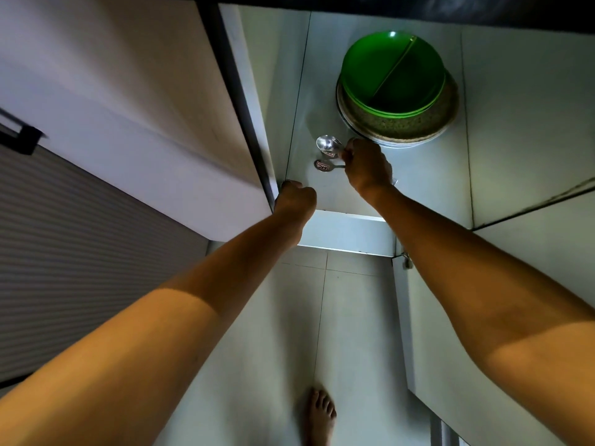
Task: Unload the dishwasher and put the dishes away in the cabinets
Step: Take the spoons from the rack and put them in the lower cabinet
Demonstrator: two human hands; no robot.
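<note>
Both forearms reach away from the camera toward an open cabinet. Left hand [294,196] has its fingers curled over the edge of the cabinet door [128,117], gripping it where the door meets the shelf [418,175]. Right hand [365,170], just beside and beyond the left, pinches the handles of metal spoons [328,146] between curled fingers; one shiny bowl points left from the fingers and a second, with a small label on it, lies just below, close over the shelf. How many spoons are held cannot be told. Beyond the right hand stands a stack of plates [397,91]: green ones on top of a speckled plate, on pale ones. Below the arms, a bare foot [320,416] stands on the tiled floor [289,349].
</note>
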